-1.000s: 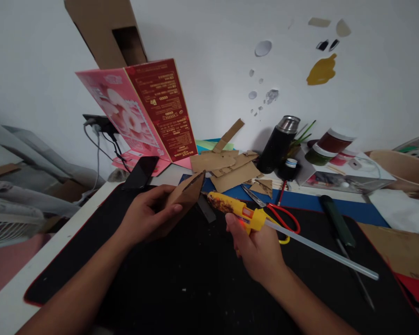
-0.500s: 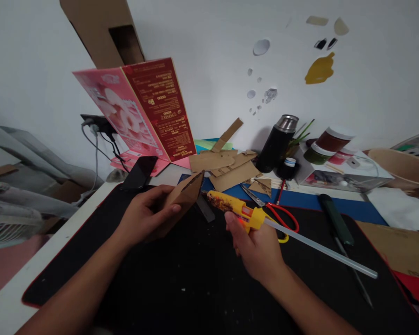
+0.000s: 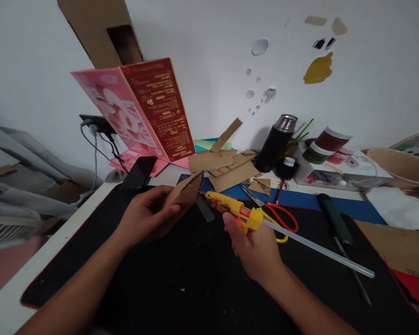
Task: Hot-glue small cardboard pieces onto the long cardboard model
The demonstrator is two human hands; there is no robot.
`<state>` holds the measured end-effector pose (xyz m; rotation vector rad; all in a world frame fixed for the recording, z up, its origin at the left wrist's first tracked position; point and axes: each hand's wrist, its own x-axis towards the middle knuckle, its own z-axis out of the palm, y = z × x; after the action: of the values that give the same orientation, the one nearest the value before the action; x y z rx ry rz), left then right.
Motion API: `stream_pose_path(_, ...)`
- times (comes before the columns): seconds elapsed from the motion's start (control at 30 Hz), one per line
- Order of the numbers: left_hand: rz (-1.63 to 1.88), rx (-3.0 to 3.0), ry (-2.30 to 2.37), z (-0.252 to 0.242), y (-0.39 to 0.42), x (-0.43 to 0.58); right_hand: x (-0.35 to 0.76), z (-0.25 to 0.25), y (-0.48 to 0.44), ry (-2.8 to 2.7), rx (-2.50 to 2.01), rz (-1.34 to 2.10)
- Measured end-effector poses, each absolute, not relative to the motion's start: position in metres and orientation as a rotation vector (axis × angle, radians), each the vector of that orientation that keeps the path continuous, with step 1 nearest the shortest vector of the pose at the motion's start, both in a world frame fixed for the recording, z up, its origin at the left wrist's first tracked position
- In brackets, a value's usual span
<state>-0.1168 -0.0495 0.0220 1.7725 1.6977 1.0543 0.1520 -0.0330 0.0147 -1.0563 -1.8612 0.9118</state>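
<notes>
My left hand (image 3: 145,217) is closed around a folded brown cardboard piece (image 3: 186,193), held tilted above the black mat (image 3: 167,284). My right hand (image 3: 254,249) grips a yellow hot glue gun (image 3: 235,211). Its stained nozzle points left, close to the cardboard's right edge. A long clear glue stick (image 3: 321,251) juts out of the gun's back toward the right.
Red-handled scissors (image 3: 275,214), a dark-handled tool (image 3: 333,223), cardboard scraps (image 3: 226,167), a black flask (image 3: 277,142) and paint jars (image 3: 326,142) lie beyond the hands. A pink and red box (image 3: 143,114) leans on the wall, a phone (image 3: 139,171) beside it.
The glue gun's nozzle has crept slightly left toward the cardboard. My left hand and the cardboard have stayed in place.
</notes>
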Motion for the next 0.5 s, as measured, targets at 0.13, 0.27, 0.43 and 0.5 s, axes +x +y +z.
stream_pose_path(0.13, 1.057, 1.766, 1.675, 0.0213, -0.0493, -0.1171, 0.1521, 0.0149, -0.0324, -1.855, -1.061, 0.902)
stream_pose_path(0.27, 1.056, 1.773, 1.676, 0.0212, -0.0491, -0.1165, 0.1522, 0.0158, -0.033, -1.844, -1.065, 0.91)
stream_pose_path(0.43, 1.045, 1.787, 1.694, 0.0229, -0.0487, -0.1142, 0.1517, 0.0163, -0.0326, -1.828, -1.078, 0.915)
stream_pose_path(0.5, 1.045, 1.776, 1.69, 0.0233, -0.0487, -0.1138, 0.1516, 0.0163, -0.0326, -1.826, -1.075, 0.913)
